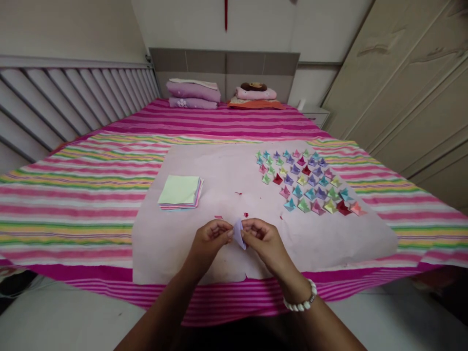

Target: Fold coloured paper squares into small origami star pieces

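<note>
My left hand [210, 239] and my right hand [263, 240] meet over the near part of a pale pink paper sheet [226, 175]. Both pinch one small folded lilac paper piece [239, 234] between their fingertips. A white bead bracelet [302, 301] circles my right wrist. To the left lies a stack of coloured square papers [181, 192] with a light green sheet on top. To the right, several small folded paper shapes [307, 181] in many colours lie in diagonal rows on the sheet.
The sheet lies on a bed with a striped pink, green and yellow cover [91, 195]. Folded pink bedding [193, 93] and a pillow pile [256, 95] sit at the headboard. A slatted rail [54, 102] runs along the left, wardrobe doors [413, 87] along the right. Tiny red scraps [239, 193] dot the sheet.
</note>
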A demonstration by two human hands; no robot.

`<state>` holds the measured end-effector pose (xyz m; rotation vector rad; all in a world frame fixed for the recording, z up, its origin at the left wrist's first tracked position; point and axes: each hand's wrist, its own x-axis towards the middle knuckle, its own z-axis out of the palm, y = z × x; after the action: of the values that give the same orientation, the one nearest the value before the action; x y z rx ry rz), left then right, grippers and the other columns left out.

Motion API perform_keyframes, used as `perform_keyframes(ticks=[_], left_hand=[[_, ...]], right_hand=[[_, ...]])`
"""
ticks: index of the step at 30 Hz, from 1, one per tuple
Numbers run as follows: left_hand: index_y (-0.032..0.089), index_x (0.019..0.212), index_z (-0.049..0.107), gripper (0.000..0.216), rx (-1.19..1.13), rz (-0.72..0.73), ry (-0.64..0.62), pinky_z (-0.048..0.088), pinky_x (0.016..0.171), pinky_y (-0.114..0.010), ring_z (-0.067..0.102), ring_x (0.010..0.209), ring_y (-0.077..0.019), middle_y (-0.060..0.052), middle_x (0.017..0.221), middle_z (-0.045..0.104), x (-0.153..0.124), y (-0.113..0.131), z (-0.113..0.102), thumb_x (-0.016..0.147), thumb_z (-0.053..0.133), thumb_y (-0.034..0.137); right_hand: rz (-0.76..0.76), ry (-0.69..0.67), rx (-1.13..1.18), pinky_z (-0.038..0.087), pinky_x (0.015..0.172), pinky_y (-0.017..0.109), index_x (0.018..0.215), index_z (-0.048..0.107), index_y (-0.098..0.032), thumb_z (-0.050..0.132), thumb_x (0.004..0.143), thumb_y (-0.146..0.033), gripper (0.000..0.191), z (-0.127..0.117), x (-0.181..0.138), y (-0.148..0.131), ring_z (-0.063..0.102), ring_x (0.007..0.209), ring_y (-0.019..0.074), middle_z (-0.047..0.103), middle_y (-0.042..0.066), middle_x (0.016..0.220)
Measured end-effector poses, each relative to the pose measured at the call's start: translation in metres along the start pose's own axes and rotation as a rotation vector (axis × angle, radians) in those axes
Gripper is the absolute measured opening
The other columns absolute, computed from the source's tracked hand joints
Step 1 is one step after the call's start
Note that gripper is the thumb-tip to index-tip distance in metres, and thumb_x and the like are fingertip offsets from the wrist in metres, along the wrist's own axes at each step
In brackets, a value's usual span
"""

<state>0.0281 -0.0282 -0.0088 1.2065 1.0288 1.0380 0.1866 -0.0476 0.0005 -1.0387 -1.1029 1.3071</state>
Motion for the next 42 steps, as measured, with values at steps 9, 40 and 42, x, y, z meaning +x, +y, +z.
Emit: perform_keyframes(ticks=[9,40,42], left_hand=[[0.019,0.09,0.067,0.015,0.499,0.315,0.161,0.051,0.061,-0.025,0.062,0.067,-0.0138,-0.005,0.091,0.067,-0.01,0.01,0.021,0.077,0.064,0.026],[0.02,0.082,0.071,0.009,0.375,0.285,0.084,0.048,0.074,-0.028,0.063,0.082,-0.0171,-0.002,0.085,0.072,-0.003,0.014,0.004,0.079,0.065,0.026],[0.019,0.082,0.07,0.01,0.324,0.251,0.052,0.047,0.073,-0.027,0.062,0.077,-0.0156,-0.002,0.081,0.071,-0.003,0.015,0.004,0.079,0.065,0.027]], right_hand=[[-0.351,0.233,-0.484,0.041,0.056,0.027,0.082,0.068,-0.022,0.058,0.075,-0.013,0.015,0.01,-0.003,0.008,0.052,0.06,0.0146,0.059,0.001,0.069],[0.045,-0.014,0.09,0.04,0.05,0.022,0.086,0.07,-0.017,0.077,0.069,-0.036,0.026,0.0,0.001,0.01,0.051,0.05,0.0089,0.061,-0.002,0.061],[0.068,-0.029,0.079,0.038,0.048,0.022,0.081,0.07,-0.017,0.078,0.066,-0.036,0.026,0.0,0.001,0.01,0.048,0.048,0.0083,0.06,-0.003,0.058]])
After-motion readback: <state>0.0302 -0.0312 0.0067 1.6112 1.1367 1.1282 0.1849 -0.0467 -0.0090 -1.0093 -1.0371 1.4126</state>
